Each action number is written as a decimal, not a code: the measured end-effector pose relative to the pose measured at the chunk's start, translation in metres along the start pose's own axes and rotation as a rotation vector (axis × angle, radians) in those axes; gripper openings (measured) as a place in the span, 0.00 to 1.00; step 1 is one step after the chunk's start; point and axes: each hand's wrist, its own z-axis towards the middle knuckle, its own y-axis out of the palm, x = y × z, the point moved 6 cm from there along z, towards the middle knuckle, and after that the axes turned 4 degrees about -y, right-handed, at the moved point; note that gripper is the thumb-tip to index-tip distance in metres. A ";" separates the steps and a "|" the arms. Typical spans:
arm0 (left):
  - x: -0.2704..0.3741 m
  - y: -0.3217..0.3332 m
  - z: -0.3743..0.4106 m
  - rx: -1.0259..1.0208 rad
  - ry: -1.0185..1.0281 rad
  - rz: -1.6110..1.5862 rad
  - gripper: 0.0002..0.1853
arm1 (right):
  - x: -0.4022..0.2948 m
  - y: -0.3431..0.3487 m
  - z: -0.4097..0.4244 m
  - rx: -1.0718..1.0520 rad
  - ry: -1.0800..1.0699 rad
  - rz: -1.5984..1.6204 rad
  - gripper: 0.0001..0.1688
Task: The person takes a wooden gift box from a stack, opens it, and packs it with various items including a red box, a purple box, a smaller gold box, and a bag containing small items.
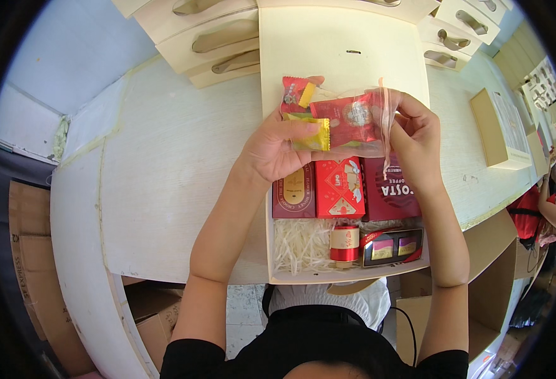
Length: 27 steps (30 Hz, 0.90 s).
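My left hand (278, 142) grips a sheer drawstring pouch (375, 150) and several wrapped sweets, its thumb across a yellow packet (317, 135). A larger red packet (342, 118) shows through the pouch, and a small red one (293, 92) sits at its left end; I cannot tell whether that one is inside. At the ribboned end, my right hand (415, 125) pinches the pouch. Below both hands lies an opened cream gift box (270, 246), holding a maroon honey box (294, 199), a red LIPO box (339, 189), a Costa coffee box (391, 203), a red tin (344, 244) and a Godiva chocolate box (391, 247).
White paper shred (301, 244) fills the gift box's near part. Cream boxes with strap handles (221, 45) stack behind the raised lid (339, 28). Another cream box (500, 132) stands right on the white table (178, 166). Cardboard cartons (486, 265) stand below, and another person's arm (550, 203) shows far right.
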 end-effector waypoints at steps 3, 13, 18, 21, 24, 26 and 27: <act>-0.001 -0.003 -0.002 0.029 0.007 0.045 0.34 | -0.002 -0.007 0.000 0.040 -0.046 -0.046 0.16; 0.006 -0.005 -0.002 0.109 0.075 -0.089 0.34 | -0.004 -0.040 0.005 0.325 -0.071 0.142 0.04; 0.010 -0.010 -0.002 0.075 0.101 -0.220 0.32 | -0.001 -0.043 0.011 0.327 -0.104 0.250 0.04; 0.009 -0.009 -0.001 0.013 0.095 -0.215 0.32 | -0.005 -0.035 0.016 0.280 -0.187 0.329 0.06; 0.009 -0.009 0.000 0.010 0.099 -0.233 0.31 | -0.008 -0.035 0.015 0.144 -0.267 0.415 0.08; 0.008 -0.010 0.000 0.009 0.089 -0.226 0.34 | -0.008 -0.036 0.013 0.116 -0.294 0.399 0.08; 0.008 -0.010 0.000 0.010 0.086 -0.220 0.35 | -0.008 -0.036 0.012 0.142 -0.297 0.360 0.07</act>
